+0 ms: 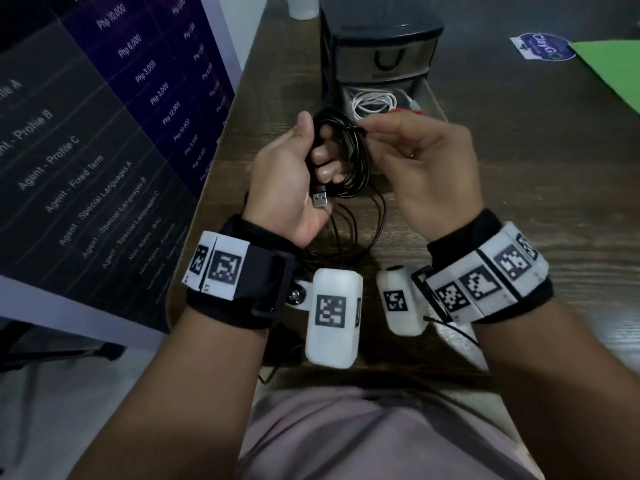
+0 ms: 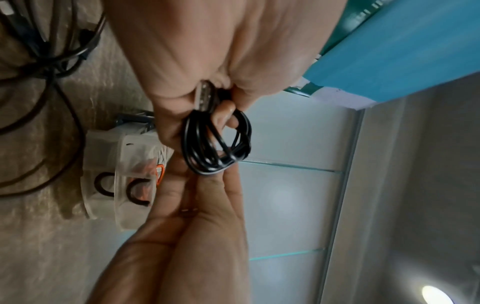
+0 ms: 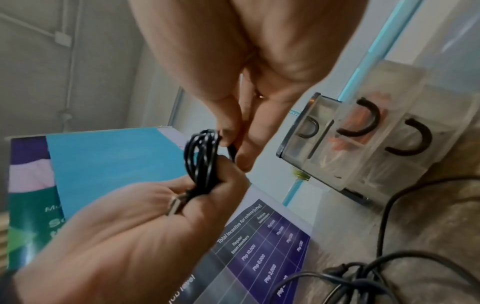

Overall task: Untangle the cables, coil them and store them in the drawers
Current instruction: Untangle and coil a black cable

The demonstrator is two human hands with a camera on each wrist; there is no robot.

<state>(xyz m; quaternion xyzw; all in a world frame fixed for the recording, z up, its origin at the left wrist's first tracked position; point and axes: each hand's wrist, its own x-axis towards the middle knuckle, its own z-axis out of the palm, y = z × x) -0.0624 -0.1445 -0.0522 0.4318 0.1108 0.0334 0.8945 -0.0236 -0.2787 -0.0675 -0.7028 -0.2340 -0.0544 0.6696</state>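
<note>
A black USB cable (image 1: 349, 157) is wound in several loops, and my left hand (image 1: 298, 178) grips that coil with the metal USB plug (image 1: 320, 199) lying on the palm. My right hand (image 1: 408, 147) pinches a strand at the coil's upper right edge. In the left wrist view the black coil (image 2: 215, 144) sits between both hands. The right wrist view shows the coil (image 3: 202, 156) and my right fingertips (image 3: 228, 137) on it. Loose black cable (image 1: 346, 233) trails on the table below the hands. The drawer unit (image 1: 381, 60) stands behind, its lower drawer (image 1: 429, 98) open with a white cable (image 1: 374, 102) inside.
A printed banner (image 1: 104, 133) stands along the table's left edge. A green sheet (image 1: 609, 71) and a round sticker (image 1: 540, 46) lie at the far right. More dark cable (image 3: 389, 273) lies tangled on the wooden table (image 1: 536, 168) near me.
</note>
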